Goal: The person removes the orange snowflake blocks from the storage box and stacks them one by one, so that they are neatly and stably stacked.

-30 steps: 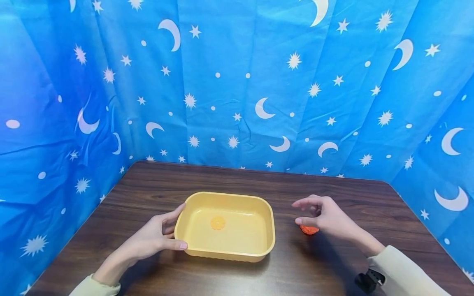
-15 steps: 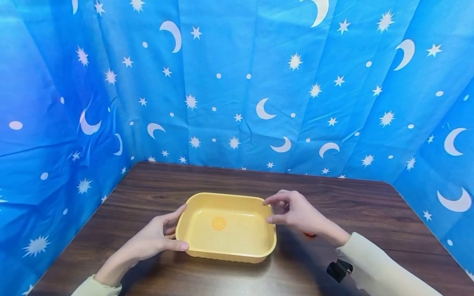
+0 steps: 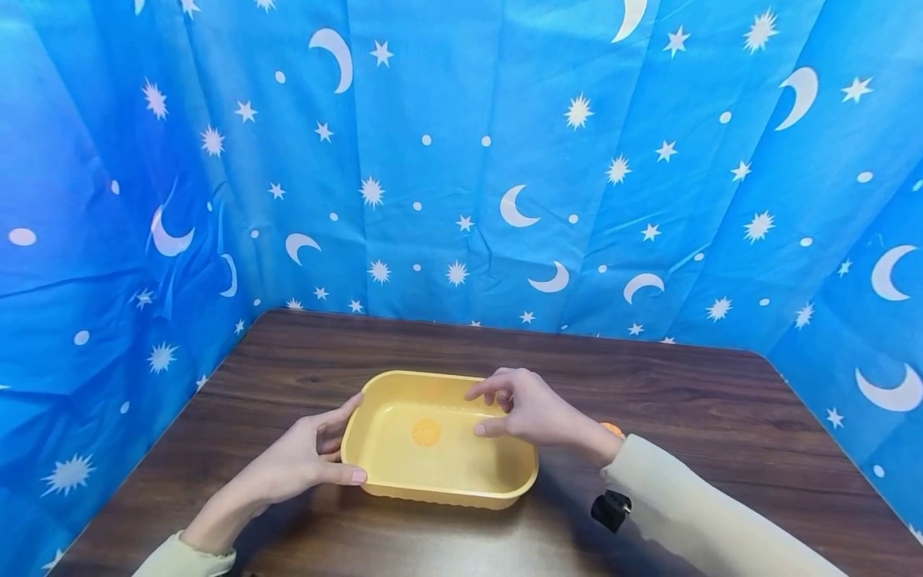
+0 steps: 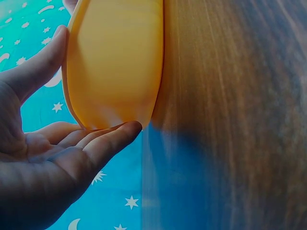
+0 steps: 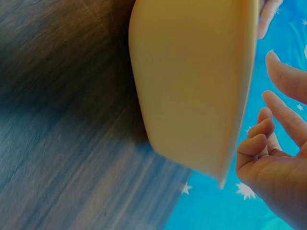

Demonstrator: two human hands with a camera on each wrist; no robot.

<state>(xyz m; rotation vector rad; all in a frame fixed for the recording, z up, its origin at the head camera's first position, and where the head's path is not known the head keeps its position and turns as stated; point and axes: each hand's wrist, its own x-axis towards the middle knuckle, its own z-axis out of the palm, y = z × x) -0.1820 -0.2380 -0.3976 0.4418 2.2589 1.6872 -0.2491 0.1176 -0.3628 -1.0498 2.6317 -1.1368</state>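
Note:
A yellow rectangular plastic basin (image 3: pixel 440 493) stands on the table. My left hand (image 3: pixel 299 461) grips its left end in the head view, thumb at the near rim. The left wrist view shows that hand's fingers (image 4: pixel 112 140) along the outer wall. A round orange flower-like piece (image 3: pixel 426 433) shows on the basin's floor; whether loose or printed, I cannot tell. My right hand (image 3: pixel 530 409) is over the basin's right part, thumb and forefinger apart, other fingers loosely bent, nothing visible between them. Behind that wrist a small orange thing (image 3: pixel 613 429) peeks out, mostly hidden.
The dark wood-grain table (image 3: pixel 707 417) has rounded far corners. A blue curtain (image 3: pixel 461 160) with white moons and stars hangs behind it and at both sides. A small black device (image 3: pixel 610 510) hangs under the right sleeve.
My right hand has moved left from beside the orange thing on the table, past the basin's right rim, to over its inside. My left hand keeps its hold on the basin.

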